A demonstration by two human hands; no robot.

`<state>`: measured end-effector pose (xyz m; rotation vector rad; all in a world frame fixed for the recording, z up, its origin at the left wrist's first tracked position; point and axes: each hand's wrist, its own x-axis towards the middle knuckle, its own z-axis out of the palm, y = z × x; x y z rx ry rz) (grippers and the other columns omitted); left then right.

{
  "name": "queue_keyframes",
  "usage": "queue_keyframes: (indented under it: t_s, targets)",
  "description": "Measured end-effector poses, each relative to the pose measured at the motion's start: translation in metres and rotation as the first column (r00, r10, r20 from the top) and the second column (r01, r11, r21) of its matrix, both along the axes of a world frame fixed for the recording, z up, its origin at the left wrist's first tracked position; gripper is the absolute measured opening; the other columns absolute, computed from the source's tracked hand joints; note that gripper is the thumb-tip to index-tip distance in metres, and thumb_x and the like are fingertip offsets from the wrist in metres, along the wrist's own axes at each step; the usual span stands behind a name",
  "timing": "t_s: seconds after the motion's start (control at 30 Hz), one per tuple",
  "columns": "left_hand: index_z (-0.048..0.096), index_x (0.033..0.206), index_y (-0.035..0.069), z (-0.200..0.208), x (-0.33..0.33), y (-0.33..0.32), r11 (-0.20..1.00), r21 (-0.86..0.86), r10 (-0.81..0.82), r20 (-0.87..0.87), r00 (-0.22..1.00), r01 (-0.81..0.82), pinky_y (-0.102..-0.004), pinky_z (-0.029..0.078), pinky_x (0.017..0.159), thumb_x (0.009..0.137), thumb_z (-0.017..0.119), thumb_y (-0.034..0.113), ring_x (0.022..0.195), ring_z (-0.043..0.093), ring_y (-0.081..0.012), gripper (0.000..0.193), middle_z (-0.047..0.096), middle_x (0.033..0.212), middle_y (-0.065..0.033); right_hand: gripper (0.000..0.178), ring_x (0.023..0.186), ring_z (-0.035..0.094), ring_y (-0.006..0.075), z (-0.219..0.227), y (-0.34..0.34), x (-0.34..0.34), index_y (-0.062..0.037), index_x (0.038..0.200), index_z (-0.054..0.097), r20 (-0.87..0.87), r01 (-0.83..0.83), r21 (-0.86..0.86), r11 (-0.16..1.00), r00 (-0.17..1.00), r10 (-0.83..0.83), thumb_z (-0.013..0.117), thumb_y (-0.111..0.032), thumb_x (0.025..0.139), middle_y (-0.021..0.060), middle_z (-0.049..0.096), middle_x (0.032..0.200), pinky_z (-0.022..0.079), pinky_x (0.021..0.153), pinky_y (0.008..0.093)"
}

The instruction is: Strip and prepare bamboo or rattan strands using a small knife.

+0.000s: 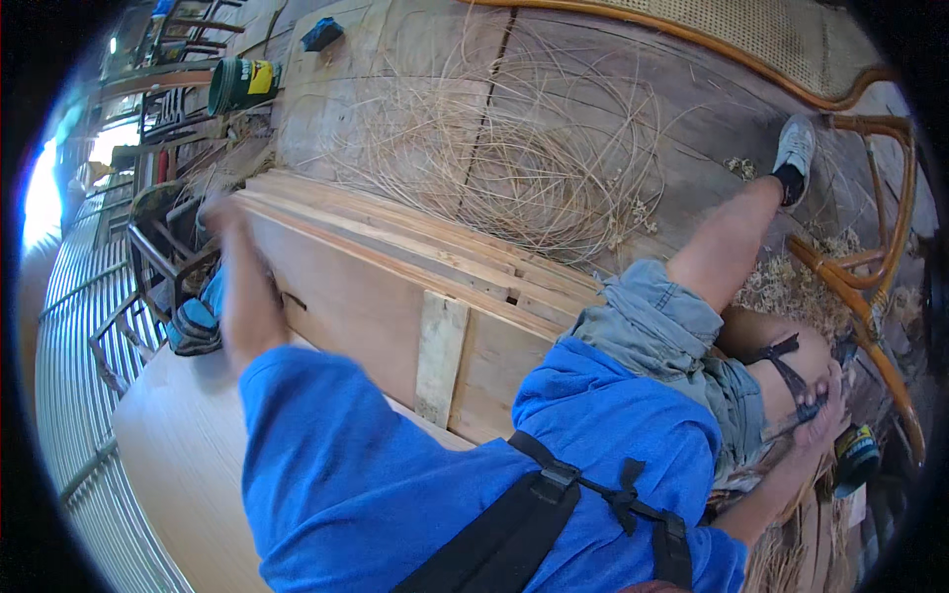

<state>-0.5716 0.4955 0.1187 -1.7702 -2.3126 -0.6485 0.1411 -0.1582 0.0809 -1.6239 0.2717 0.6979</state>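
My left arm reaches out to the far left. The left hand is smeared by motion beside the end of a wooden bench-like stack of boards, so its fingers cannot be read. By my bent right knee, my right hand is closed around a dark-handled tool with a flat greyish part; its exact kind is unclear. A dark strap is tied round that knee. Ahead, a large loose coil of thin cane strands lies spread on the floor.
A curved cane-webbed frame lies at the far right, with bent rattan poles nearer. Green buckets stand at far left and near right. Shavings litter the floor by my leg. A pale board lies at left, below a dark metal chair.
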Motion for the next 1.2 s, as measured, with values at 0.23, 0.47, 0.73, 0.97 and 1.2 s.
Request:
queue_keyframes:
  t_s: [0.23, 0.47, 0.73, 0.97, 1.2]
  targets:
    - [0.059, 0.091, 0.005, -0.033, -0.032, -0.023, 0.984, -0.045, 0.056, -0.835, 0.547, -0.170, -0.0420, 0.048, 0.063, 0.085, 0.047, 0.027, 0.075, 0.061, -0.0270, 0.026, 0.061, 0.093, -0.0141, 0.022, 0.053, 0.042, 0.0091, -0.002, -0.026, -0.018, -0.0057, 0.104, 0.053, -0.130, 0.063, -0.040, 0.997, 0.989, -0.068, 0.055, -0.020, 0.088, -0.0025, 0.042, 0.067, 0.039, 0.047, 0.0237]
    - [0.063, 0.093, 0.009, -0.388, 0.215, -0.190, 0.518, -0.711, -0.690, -0.019, 0.723, 0.475, -0.0430, 0.048, 0.072, 0.082, 0.052, 0.026, 0.087, 0.060, -0.0317, 0.023, 0.061, 0.096, -0.0138, 0.012, 0.051, 0.043, 0.0083, 0.033, -0.030, -0.024, -0.0091, 0.091, 0.052, 0.006, 0.159, -0.204, 0.966, 0.987, -0.162, 0.056, -0.019, 0.086, -0.0024, 0.044, 0.066, 0.037, 0.044, 0.0233]
    - [0.058, 0.106, 0.012, -0.507, 0.311, -0.219, 0.142, -0.896, -0.508, 0.299, 0.808, 0.421, -0.0464, 0.048, 0.073, 0.084, 0.051, 0.031, 0.089, 0.060, -0.0346, 0.030, 0.058, 0.107, -0.0200, 0.011, 0.045, 0.045, 0.0120, 0.010, -0.125, -0.035, -0.0056, 0.078, 0.051, 0.174, 0.325, -0.458, 0.827, 0.946, -0.275, 0.057, -0.015, 0.079, 0.0011, 0.047, 0.061, 0.039, 0.041, 0.0273]
    - [0.055, 0.110, 0.000, -0.267, 0.538, -0.284, 0.132, -0.485, 0.173, 0.870, 0.462, 0.864, -0.0336, 0.044, 0.070, 0.088, 0.046, 0.035, 0.083, 0.055, -0.0218, 0.041, 0.057, 0.099, -0.0105, 0.009, 0.044, 0.045, 0.0115, -0.052, -0.168, -0.049, -0.0056, 0.076, 0.051, 0.052, 0.331, -0.482, 0.811, 0.935, -0.351, 0.054, -0.014, 0.079, 0.0008, 0.046, 0.058, 0.037, 0.040, 0.0260]
    - [0.053, 0.112, 0.001, -0.187, 0.615, -0.305, -0.218, -0.381, -0.716, 0.688, 0.118, 0.898, -0.0379, 0.041, 0.086, 0.089, 0.046, 0.034, 0.100, 0.054, -0.0287, 0.041, 0.057, 0.109, -0.0171, 0.021, 0.060, 0.054, 0.0232, -0.116, -0.148, 0.025, -0.0005, 0.082, 0.057, 0.209, 0.139, -0.588, 0.797, 0.978, -0.017, 0.057, -0.021, 0.079, 0.0105, 0.056, 0.069, 0.043, 0.058, 0.0356]
